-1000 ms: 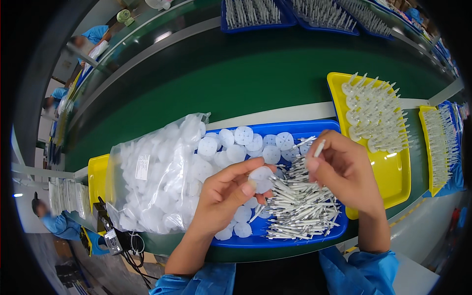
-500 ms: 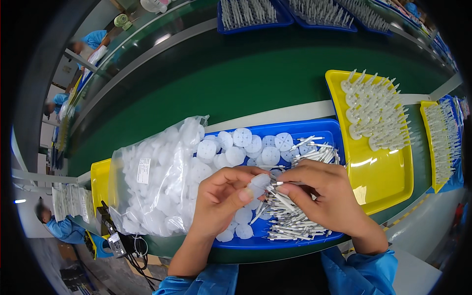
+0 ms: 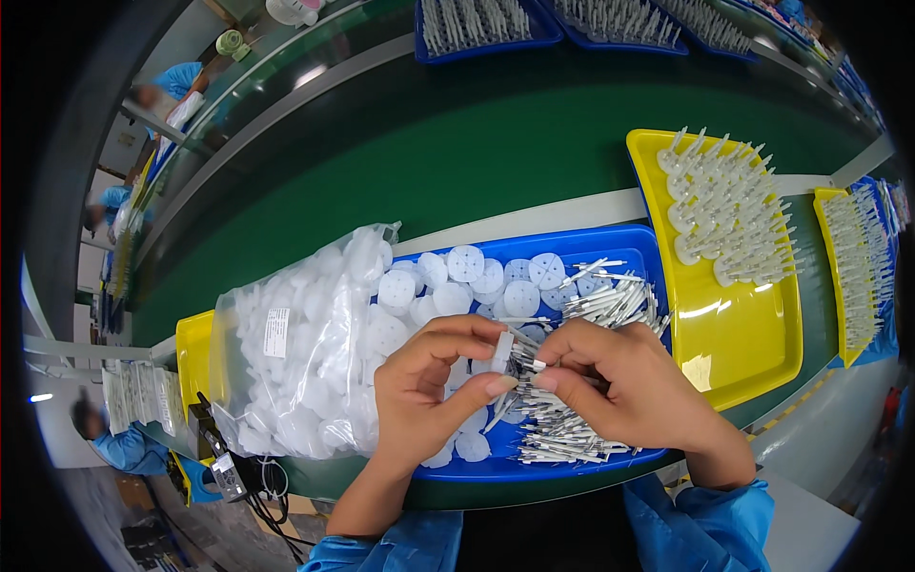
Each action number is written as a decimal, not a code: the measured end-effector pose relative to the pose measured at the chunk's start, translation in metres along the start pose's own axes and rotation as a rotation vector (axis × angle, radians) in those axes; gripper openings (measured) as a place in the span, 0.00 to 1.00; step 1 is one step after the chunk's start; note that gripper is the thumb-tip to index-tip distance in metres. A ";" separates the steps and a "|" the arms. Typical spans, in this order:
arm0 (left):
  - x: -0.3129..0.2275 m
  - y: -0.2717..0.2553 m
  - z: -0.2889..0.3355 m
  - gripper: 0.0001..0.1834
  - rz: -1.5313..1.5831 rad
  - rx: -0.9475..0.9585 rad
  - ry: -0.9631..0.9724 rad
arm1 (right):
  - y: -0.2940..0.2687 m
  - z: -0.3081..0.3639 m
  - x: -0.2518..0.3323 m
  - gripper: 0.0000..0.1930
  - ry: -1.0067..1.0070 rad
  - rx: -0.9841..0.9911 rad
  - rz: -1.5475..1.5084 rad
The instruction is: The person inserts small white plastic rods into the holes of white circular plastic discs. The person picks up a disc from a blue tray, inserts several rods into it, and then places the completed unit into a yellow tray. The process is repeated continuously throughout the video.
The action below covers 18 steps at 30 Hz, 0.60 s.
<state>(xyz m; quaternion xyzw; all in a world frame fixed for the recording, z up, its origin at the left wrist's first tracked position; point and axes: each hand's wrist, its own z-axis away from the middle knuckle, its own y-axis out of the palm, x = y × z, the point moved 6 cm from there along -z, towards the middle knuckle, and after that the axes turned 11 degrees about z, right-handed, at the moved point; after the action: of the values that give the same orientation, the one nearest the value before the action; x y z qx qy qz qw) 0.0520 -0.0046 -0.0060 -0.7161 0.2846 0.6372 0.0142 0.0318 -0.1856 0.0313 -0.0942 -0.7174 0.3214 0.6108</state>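
Observation:
Over the blue tray (image 3: 624, 240), my left hand (image 3: 424, 386) pinches a translucent white plastic disc (image 3: 502, 352) between thumb and fingers, its edge turned toward me. My right hand (image 3: 634, 381) is closed on a thin white stick-like part (image 3: 539, 365) with a dark grey section, held against the disc's right side. Fingers hide just how the two meet. Below my hands lies a heap of similar white and grey sticks (image 3: 562, 440). Loose round discs (image 3: 465, 264) with small slots and holes spread across the tray's left part.
A clear bag (image 3: 319, 396) full of discs lies at the left, overlapping the tray. At the right, a yellow tray (image 3: 748, 367) carries rows of discs with upright sticks. More filled trays (image 3: 477, 48) stand at the back. Cables (image 3: 272, 505) hang near the left front edge.
The disc has turned from showing its face to standing nearly edge-on. My left fingers have spread and shifted around it, while my right hand stays close with the stick.

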 end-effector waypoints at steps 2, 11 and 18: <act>0.001 0.000 0.000 0.17 0.011 0.000 -0.007 | 0.000 0.000 0.002 0.06 -0.021 -0.015 0.028; 0.003 0.002 -0.002 0.16 0.118 0.061 -0.079 | 0.000 -0.003 -0.008 0.06 -0.021 -0.037 0.024; 0.003 0.005 -0.002 0.15 0.087 0.078 -0.038 | 0.005 -0.003 -0.010 0.06 -0.004 -0.020 -0.112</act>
<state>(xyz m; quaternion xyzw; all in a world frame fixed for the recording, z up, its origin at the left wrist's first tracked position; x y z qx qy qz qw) 0.0517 -0.0110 -0.0067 -0.6898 0.3398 0.6390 0.0197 0.0357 -0.1859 0.0208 -0.0595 -0.7259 0.2797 0.6255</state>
